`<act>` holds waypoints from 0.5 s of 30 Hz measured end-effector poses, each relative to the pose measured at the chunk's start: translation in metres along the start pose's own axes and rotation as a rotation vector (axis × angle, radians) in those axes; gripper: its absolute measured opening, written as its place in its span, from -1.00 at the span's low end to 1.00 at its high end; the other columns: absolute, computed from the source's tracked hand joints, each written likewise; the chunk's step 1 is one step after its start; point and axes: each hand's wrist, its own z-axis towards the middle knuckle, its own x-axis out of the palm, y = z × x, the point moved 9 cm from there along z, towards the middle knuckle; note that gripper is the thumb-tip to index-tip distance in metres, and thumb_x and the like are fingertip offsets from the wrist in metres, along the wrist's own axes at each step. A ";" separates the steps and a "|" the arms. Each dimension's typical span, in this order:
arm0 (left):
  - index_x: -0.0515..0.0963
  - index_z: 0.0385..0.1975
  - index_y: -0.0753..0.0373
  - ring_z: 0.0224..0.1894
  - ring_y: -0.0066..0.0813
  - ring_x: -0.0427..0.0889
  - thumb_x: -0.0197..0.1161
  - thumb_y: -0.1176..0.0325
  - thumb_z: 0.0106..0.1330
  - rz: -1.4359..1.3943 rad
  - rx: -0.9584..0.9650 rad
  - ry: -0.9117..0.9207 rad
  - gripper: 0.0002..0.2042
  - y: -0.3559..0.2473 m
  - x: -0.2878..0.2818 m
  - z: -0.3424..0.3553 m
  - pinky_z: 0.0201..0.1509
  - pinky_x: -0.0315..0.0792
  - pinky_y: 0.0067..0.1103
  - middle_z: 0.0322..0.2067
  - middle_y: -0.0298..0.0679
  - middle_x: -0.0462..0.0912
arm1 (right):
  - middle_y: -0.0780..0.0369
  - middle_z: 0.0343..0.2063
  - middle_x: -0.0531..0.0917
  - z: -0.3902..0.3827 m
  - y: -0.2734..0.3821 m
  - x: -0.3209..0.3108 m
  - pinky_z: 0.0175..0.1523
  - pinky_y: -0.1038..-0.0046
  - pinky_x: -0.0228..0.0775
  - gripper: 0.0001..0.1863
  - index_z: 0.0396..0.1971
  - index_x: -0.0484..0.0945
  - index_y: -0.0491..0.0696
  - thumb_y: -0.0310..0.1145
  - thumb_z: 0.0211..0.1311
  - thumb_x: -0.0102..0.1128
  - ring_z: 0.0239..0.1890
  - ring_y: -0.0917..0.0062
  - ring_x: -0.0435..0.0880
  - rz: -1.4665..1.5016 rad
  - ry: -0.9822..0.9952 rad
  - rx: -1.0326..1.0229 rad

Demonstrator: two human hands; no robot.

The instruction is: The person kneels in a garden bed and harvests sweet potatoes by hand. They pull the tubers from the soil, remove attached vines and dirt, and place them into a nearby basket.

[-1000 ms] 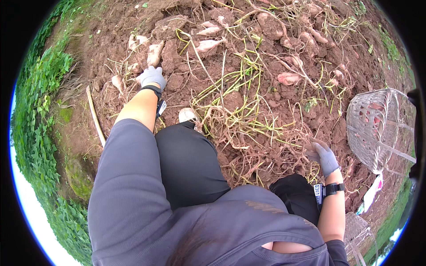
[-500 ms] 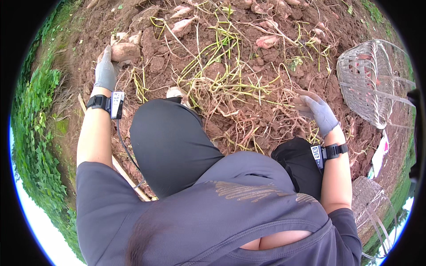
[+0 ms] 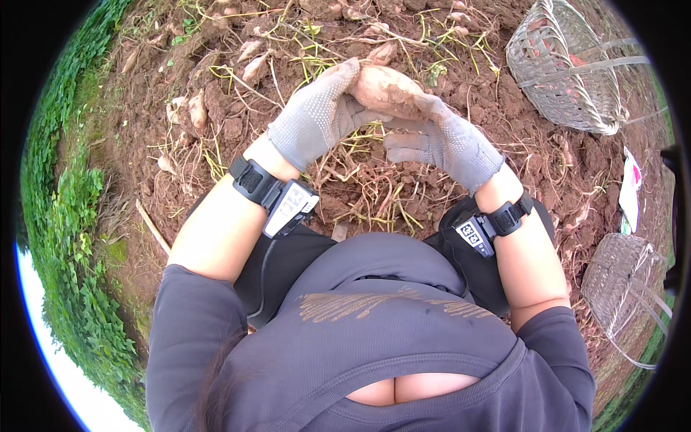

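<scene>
A large pale sweet potato [image 3: 389,91], smeared with soil, is held up in front of me between both gloved hands. My left hand [image 3: 317,115], in a grey dotted glove, grips its left end with the thumb side uppermost. At the other end, my right hand [image 3: 450,140] has its thumb against the root and its fingers reaching below it. Beneath the hands lie yellow-green vine stems [image 3: 353,155] and thin roots on the loose brown soil. More sweet potatoes [image 3: 197,109] lie to the left, and another [image 3: 255,66] lies farther ahead.
A woven basket [image 3: 568,86] with some reddish roots inside stands at the far right. A second basket [image 3: 622,277] sits nearer on the right, with a white and pink bag [image 3: 630,187] between them. A stick [image 3: 153,227] lies at left; green leafy plants [image 3: 61,237] border the plot.
My left hand has lifted the sweet potato from the left and brought it to the middle. My right hand has moved left and up to meet it.
</scene>
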 end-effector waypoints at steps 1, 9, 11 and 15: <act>0.40 0.28 0.34 0.27 -0.21 0.57 -0.03 0.08 0.63 0.041 -0.043 -0.061 -0.53 0.017 0.001 -0.002 0.36 0.52 -0.29 0.21 -0.06 0.55 | -0.11 0.19 0.54 -0.002 0.003 0.007 0.15 0.25 0.68 -0.33 0.41 0.23 -0.22 -0.03 0.55 0.05 0.14 0.15 0.68 0.012 0.085 -0.055; 0.20 0.37 0.43 -0.09 -0.23 0.75 0.22 0.27 0.43 0.302 -0.352 -0.129 -0.39 0.048 -0.012 -0.019 -0.01 0.70 -0.44 -0.06 0.00 0.63 | 0.10 -0.21 0.71 0.004 0.013 -0.030 -0.23 0.48 0.59 -0.38 0.26 0.33 -0.29 -0.13 0.41 0.18 -0.40 0.53 0.74 -0.594 -0.158 -0.022; 0.22 0.35 0.44 -0.18 -0.33 0.76 0.24 0.31 0.40 0.463 -0.455 -0.003 -0.40 0.059 -0.004 -0.020 -0.17 0.69 -0.54 -0.10 -0.05 0.65 | 0.11 -0.19 0.71 0.006 0.016 -0.024 -0.16 0.50 0.58 -0.33 0.29 0.30 -0.31 -0.18 0.36 0.23 -0.29 0.54 0.73 -0.506 -0.136 -0.142; 0.30 0.30 0.42 -0.22 -0.39 0.76 0.33 0.19 0.33 0.972 -0.267 -0.201 -0.37 0.060 -0.003 -0.011 -0.21 0.63 -0.54 -0.19 -0.08 0.72 | 0.09 -0.12 0.72 0.011 0.021 -0.027 0.01 0.56 0.56 -0.19 0.39 0.19 -0.34 -0.16 0.34 0.32 -0.07 0.52 0.71 -0.599 -0.341 -0.346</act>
